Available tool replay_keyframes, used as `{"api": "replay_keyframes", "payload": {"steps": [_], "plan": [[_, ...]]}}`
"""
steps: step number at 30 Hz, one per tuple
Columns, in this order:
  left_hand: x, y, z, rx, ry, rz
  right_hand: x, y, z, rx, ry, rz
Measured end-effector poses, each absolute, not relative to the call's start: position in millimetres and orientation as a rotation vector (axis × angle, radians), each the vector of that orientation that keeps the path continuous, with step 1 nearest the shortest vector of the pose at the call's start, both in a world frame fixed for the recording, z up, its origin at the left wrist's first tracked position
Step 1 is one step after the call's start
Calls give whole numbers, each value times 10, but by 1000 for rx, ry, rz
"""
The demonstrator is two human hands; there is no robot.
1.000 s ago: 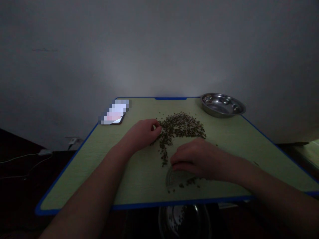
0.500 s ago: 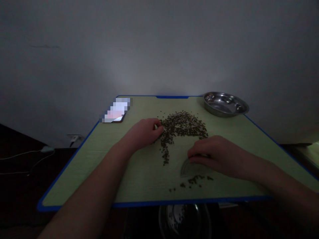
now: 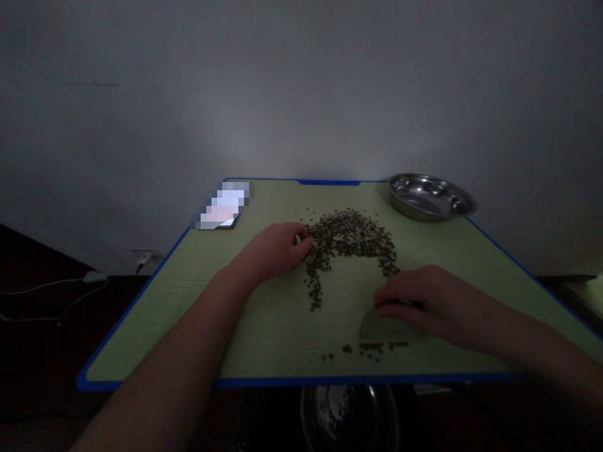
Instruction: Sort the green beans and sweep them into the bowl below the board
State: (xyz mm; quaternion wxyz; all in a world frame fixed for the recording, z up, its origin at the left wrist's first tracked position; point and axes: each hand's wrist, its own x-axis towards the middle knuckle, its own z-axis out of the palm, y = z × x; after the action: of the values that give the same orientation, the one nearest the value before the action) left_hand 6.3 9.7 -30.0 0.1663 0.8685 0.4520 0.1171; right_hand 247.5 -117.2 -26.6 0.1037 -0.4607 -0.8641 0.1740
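Small dark grains that look like seeds or beans (image 3: pixel 351 235) lie in an arched pile on the pale green table (image 3: pixel 264 339). At the pile's left edge is my left hand (image 3: pixel 285 246), its fingers curled and thumb meeting the fingertips; whatever is between them is hidden. My right hand (image 3: pixel 419 301) grips a clear semicircular protractor (image 3: pixel 370 328) by its upper part, partly covering it. The protractor's straight edge is against a small row of grains (image 3: pixel 372 348) near the table's front edge.
A shallow metal basin (image 3: pixel 431 199) stands at the back right corner. Below the front edge is another metal bowl (image 3: pixel 308 417) with dark grains inside. A lit phone (image 3: pixel 226 207) lies back left. Beyond the table are a wall and a plugged-in cable (image 3: pixel 146 256).
My right hand has moved right and toward me with the protractor, which now meets the near grains and gathers them into a straighter row. My left hand stays nearly in place.
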Motion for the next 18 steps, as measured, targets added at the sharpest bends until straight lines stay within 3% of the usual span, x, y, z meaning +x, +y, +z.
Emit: {"api": "replay_keyframes", "payload": {"steps": [18], "plan": [[76,84,-284,2467,1277,328,2328,-1160,-293,-1364,-2545,442]]}}
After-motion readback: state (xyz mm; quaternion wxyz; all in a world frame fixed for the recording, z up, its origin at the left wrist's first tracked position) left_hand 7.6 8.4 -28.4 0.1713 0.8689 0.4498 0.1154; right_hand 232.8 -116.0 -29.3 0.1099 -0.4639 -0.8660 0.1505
